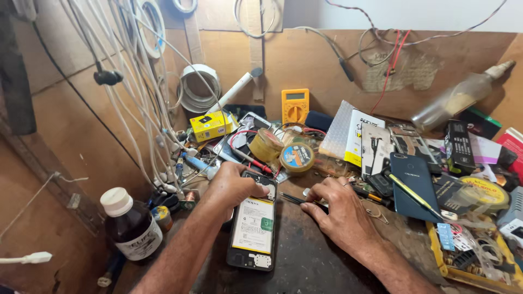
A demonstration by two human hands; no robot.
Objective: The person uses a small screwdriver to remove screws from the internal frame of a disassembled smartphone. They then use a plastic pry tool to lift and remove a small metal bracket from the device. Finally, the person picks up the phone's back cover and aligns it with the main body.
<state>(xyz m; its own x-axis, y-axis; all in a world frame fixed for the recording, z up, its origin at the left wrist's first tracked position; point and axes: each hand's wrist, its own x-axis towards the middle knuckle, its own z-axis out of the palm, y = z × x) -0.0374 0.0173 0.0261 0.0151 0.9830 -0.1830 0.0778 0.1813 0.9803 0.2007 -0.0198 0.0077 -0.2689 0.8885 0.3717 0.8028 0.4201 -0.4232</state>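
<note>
the left hand [231, 188] grips the top end of an opened phone [253, 226], which lies flat on the dark tabletop [321, 267] with its back cover off and the battery showing. the right hand [338, 209] rests just beside the phone, fingers curled down on black tweezers [294, 199]; i cannot tell if it really pinches them. a brown bottle [131, 226] with a white cap stands to the left. behind the hands are rolls of tape [297, 158], a yellow multimeter [295, 106] and a blue phone cover [412, 185].
</note>
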